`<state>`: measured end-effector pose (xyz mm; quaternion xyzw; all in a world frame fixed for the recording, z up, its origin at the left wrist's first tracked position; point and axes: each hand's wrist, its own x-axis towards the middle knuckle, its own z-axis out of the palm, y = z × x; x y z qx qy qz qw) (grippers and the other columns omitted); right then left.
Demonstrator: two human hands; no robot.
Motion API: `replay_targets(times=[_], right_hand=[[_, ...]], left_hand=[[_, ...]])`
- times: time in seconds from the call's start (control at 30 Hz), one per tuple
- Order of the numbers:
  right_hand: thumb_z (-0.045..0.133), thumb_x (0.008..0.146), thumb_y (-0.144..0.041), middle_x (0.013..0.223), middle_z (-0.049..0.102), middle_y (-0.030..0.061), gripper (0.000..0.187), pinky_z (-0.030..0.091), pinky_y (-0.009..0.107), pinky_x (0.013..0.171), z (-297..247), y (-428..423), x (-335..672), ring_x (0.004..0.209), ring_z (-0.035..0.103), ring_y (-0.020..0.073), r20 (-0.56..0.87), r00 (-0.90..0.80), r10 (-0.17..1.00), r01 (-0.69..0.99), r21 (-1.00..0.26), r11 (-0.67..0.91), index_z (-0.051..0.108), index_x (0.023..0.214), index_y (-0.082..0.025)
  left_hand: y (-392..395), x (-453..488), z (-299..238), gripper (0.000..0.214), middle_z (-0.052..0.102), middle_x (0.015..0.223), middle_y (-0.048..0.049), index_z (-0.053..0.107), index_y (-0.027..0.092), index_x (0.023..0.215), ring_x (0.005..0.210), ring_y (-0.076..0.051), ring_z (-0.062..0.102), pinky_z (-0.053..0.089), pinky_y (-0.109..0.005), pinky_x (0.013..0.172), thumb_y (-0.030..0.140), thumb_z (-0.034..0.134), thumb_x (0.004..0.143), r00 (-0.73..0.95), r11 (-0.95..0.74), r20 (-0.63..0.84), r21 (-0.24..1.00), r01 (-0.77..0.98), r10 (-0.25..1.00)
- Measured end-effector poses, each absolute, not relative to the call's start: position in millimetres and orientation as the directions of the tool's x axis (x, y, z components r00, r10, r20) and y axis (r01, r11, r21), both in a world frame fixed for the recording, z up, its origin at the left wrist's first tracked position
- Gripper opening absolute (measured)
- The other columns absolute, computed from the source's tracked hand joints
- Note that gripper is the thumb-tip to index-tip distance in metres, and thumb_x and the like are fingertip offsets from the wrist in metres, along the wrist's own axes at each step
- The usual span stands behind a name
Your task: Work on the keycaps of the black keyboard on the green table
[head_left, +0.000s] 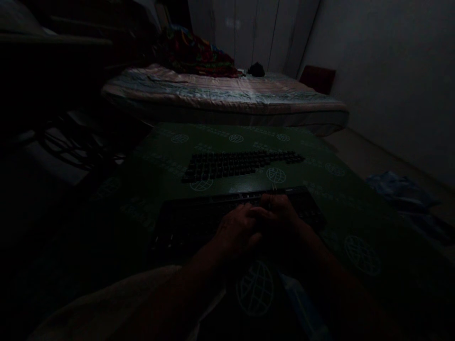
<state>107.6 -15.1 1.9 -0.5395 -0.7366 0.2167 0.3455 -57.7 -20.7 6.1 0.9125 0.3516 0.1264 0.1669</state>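
The room is very dark. A black keyboard base (199, 222) lies on a green cloth with white globe prints (355, 227). Beyond it, loose black keycaps (234, 165) are laid out in rows on the cloth. My left hand (236, 229) and my right hand (280, 213) rest together over the right half of the keyboard base, fingers curled and touching. Whatever they pinch is too dark to make out.
A mattress with a striped sheet (227, 94) lies past the cloth, with a colourful bundle of fabric (199, 54) on it. A wall stands at the right, and a blue cloth (401, 189) lies on the floor there. Dark clutter fills the left side.
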Motion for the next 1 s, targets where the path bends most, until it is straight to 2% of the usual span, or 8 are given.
replay_targets(times=[0.13,0.27,0.5,0.67,0.87,1.0], right_hand=[[0.057,0.073,-0.051,0.049,0.054,-0.0009,0.036,0.032,0.019,0.047,-5.4,-11.7,106.9,0.046,0.047,0.0096,0.32,-0.152,0.935,0.681,-0.652,0.333,0.056,0.06,-0.017],[0.055,0.075,-0.051,0.05,0.057,0.0006,0.037,0.033,0.019,0.048,-8.2,-10.7,106.3,0.048,0.05,0.0108,0.338,-0.132,0.932,0.691,-0.643,0.331,0.055,0.06,-0.018],[0.047,0.079,-0.053,0.046,0.053,0.0,0.041,0.032,0.019,0.044,-6.6,-11.3,102.6,0.044,0.048,0.011,0.337,-0.114,0.935,0.682,-0.658,0.32,0.052,0.057,-0.019],[0.043,0.08,-0.053,0.049,0.055,0.0017,0.042,0.033,0.02,0.046,-5.5,-10.6,101.8,0.046,0.049,0.0115,0.346,-0.099,0.933,0.665,-0.675,0.32,0.053,0.059,-0.019],[0.038,0.08,-0.058,0.049,0.054,0.002,0.046,0.034,0.021,0.045,-5.7,-9.0,102.2,0.045,0.048,0.012,0.338,-0.062,0.939,0.589,-0.747,0.307,0.052,0.06,-0.019],[0.041,0.079,-0.057,0.049,0.054,0.0012,0.044,0.035,0.021,0.046,-6.0,-8.8,101.7,0.045,0.049,0.0115,0.316,-0.021,0.949,0.539,-0.795,0.277,0.05,0.057,-0.019]], left_hand=[[-20.1,-52.5,8.2,0.019,0.054,0.094,-0.0054,0.059,0.018,0.09,0.087,-0.019,0.052,0.046,-0.031,0.074,0.027,0.049,0.077,0.688,-0.663,0.056,0.331,0.671,0.724],[-19.1,-49.7,8.8,0.018,0.055,0.096,-0.0069,0.061,0.017,0.088,0.09,-0.02,0.053,0.047,-0.032,0.075,0.023,0.048,0.077,0.668,-0.649,0.053,0.304,0.698,0.743],[-17.8,-45.4,6.7,0.026,0.057,0.104,-0.008,0.061,0.016,0.095,0.097,-0.021,0.053,0.047,-0.032,0.083,0.016,0.052,0.07,0.64,-0.618,0.072,0.361,0.699,0.765],[-19.6,-39.0,7.1,0.028,0.058,0.108,-0.0117,0.062,0.013,0.094,0.1,-0.025,0.053,0.048,-0.036,0.084,0.014,0.053,0.067,0.607,-0.591,0.066,0.334,0.735,0.792],[-19.6,-37.4,5.5,0.026,0.057,0.104,-0.0087,0.061,0.015,0.09,0.096,-0.022,0.053,0.05,-0.032,0.077,0.014,0.053,0.065,0.596,-0.595,0.121,0.357,0.721,0.794],[-18.3,-38.6,1.3,0.029,0.057,0.102,-0.0064,0.059,0.017,0.092,0.093,-0.02,0.053,0.049,-0.032,0.078,0.011,0.052,0.065,0.615,-0.62,0.15,0.38,0.686,0.774]])
